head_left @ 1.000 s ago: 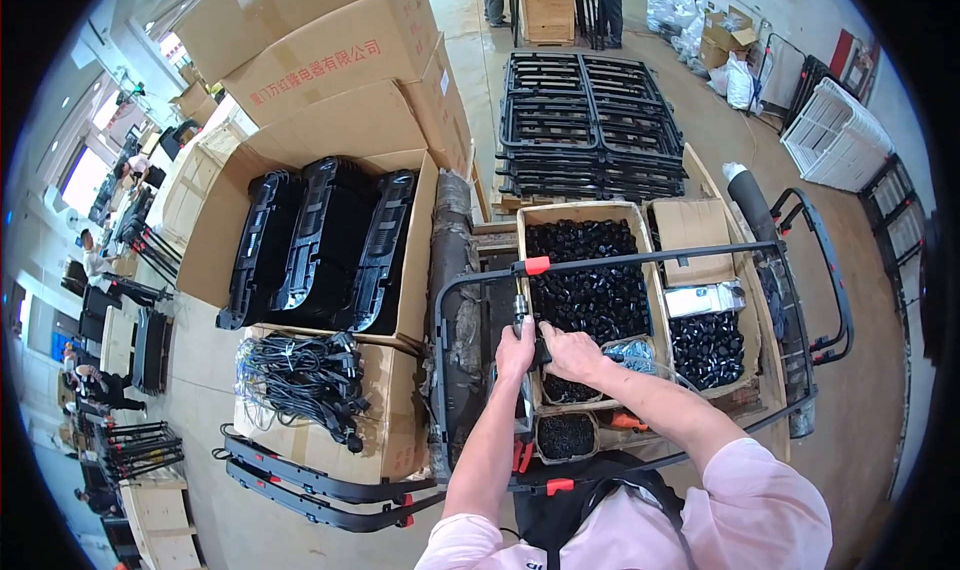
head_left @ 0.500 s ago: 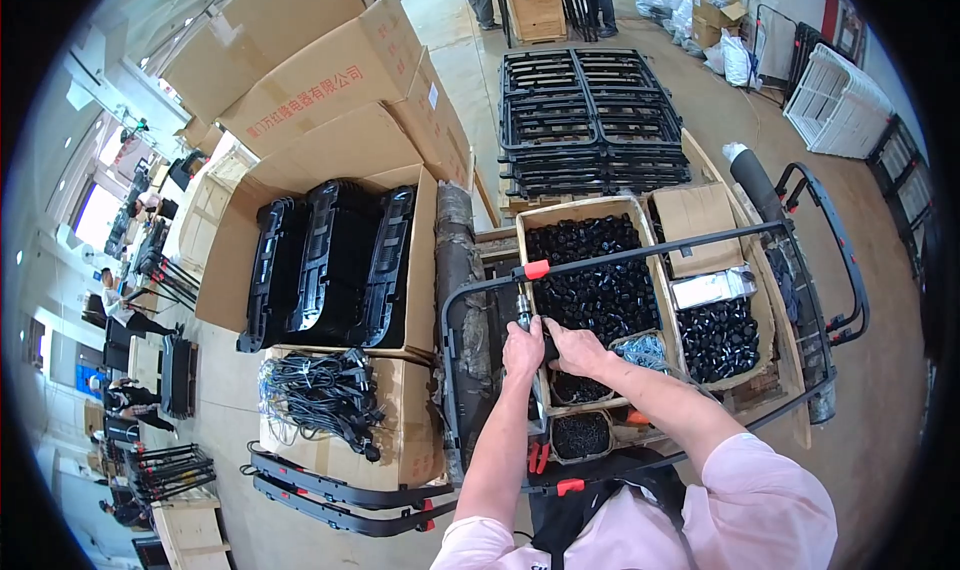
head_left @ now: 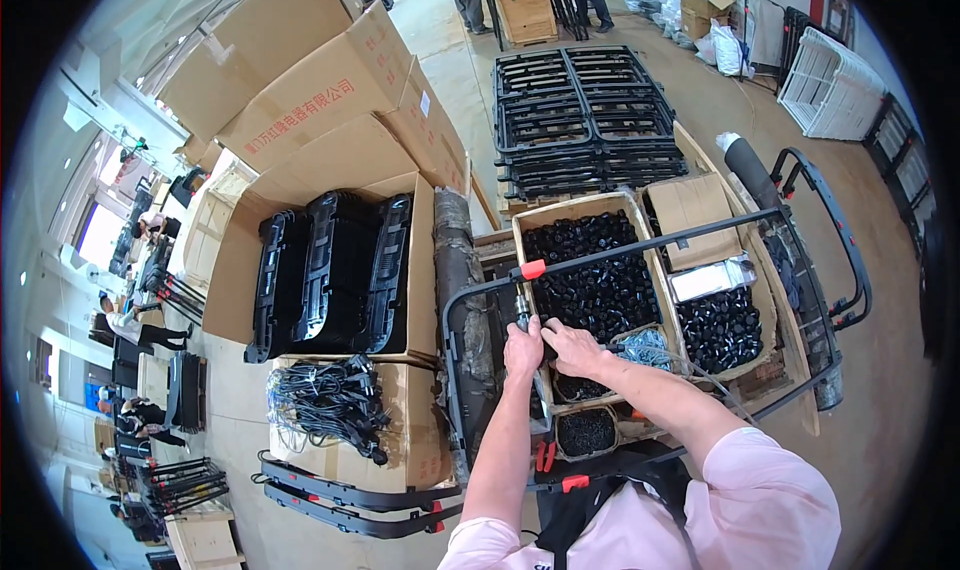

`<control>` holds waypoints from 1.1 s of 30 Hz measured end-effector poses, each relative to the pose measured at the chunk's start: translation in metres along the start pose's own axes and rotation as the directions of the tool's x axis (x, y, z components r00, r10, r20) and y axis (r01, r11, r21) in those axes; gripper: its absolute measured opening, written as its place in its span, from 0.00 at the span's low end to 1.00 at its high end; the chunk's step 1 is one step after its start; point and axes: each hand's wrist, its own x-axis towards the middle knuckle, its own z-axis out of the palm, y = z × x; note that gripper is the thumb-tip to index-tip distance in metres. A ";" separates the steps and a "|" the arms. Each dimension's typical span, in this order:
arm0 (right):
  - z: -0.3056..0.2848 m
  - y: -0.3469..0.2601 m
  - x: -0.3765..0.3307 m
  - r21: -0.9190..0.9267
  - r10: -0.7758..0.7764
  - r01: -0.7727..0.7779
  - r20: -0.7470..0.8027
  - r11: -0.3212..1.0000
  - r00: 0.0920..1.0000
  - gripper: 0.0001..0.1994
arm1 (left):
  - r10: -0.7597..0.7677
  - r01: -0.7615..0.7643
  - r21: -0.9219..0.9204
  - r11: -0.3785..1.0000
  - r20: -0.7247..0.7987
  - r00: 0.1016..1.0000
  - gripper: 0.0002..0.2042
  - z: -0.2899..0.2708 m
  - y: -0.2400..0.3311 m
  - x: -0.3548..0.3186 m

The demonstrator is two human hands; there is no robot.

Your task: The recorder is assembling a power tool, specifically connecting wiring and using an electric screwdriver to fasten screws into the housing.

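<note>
Two hands meet over the near edge of a cardboard box of small black parts (head_left: 590,280). The left hand (head_left: 523,348) has its fingers clamped round a slim upright tool (head_left: 521,310), perhaps a screwdriver, though the view is too small to be sure. The right hand (head_left: 572,347) lies just beside it, fingers curled together, and whether they grip anything cannot be told. Just above the fingertips a black metal frame bar (head_left: 640,252) with an orange clip (head_left: 533,269) crosses the box
</note>
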 end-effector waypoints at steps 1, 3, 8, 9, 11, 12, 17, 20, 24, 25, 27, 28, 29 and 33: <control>0.001 0.000 -0.001 -0.001 0.000 0.000 -0.001 1.000 1.000 0.23 | 0.001 -0.001 0.000 1.000 -0.001 1.000 0.36 0.000 0.000 -0.001; 0.001 -0.002 -0.003 -0.008 0.015 -0.015 0.007 1.000 1.000 0.22 | -0.003 0.003 0.002 1.000 -0.004 1.000 0.36 0.000 -0.002 -0.002; 0.000 -0.006 -0.009 0.011 0.006 -0.006 0.002 1.000 1.000 0.22 | -0.003 0.003 -0.001 1.000 -0.008 1.000 0.36 0.002 -0.005 -0.007; 0.000 -0.007 -0.010 0.020 -0.001 0.001 -0.007 1.000 1.000 0.21 | -0.004 0.004 0.001 1.000 -0.011 1.000 0.36 0.002 -0.006 -0.007; 0.001 -0.008 -0.011 0.013 0.009 -0.009 0.002 1.000 1.000 0.22 | -0.004 0.004 0.005 1.000 -0.016 1.000 0.36 0.003 -0.008 -0.008; 0.002 -0.008 -0.011 0.007 0.021 -0.021 0.013 1.000 1.000 0.22 | -0.005 0.006 0.010 1.000 -0.019 1.000 0.36 0.003 -0.009 -0.009; 0.004 -0.008 -0.016 0.006 0.021 -0.021 0.003 1.000 1.000 0.23 | -0.006 0.006 0.019 1.000 -0.026 1.000 0.36 0.005 -0.010 -0.013; 0.007 -0.009 -0.019 0.012 0.034 -0.034 -0.006 0.999 0.999 0.23 | 0.004 -0.003 0.014 1.000 -0.037 0.999 0.36 0.007 -0.011 -0.015; 0.001 -0.015 -0.026 -0.005 -0.009 0.009 -0.025 1.000 1.000 0.21 | 0.007 -0.006 0.009 1.000 -0.081 0.997 0.35 0.011 -0.022 -0.020; -0.002 -0.016 -0.030 -0.002 -0.005 0.005 -0.027 1.000 1.000 0.21 | 0.009 -0.008 0.014 1.000 -0.079 0.997 0.35 0.013 -0.022 -0.022; -0.005 -0.016 -0.039 -0.028 0.054 -0.053 0.044 0.998 0.998 0.24 | 0.039 -0.034 0.056 0.998 -0.102 0.994 0.33 0.016 -0.020 -0.031; -0.008 -0.013 -0.042 -0.042 0.032 -0.032 0.013 0.999 0.999 0.28 | 0.096 -0.089 0.061 0.994 -0.125 0.988 0.33 0.017 -0.017 -0.034; -0.009 -0.011 -0.043 -0.041 0.039 -0.038 0.014 0.998 0.999 0.28 | 0.097 -0.090 0.063 0.994 -0.118 0.988 0.33 0.017 -0.013 -0.036; -0.016 -0.007 -0.042 -0.042 0.093 -0.091 0.053 0.995 0.994 0.35 | 0.198 -0.171 0.168 0.971 -0.163 0.967 0.30 0.012 0.001 -0.042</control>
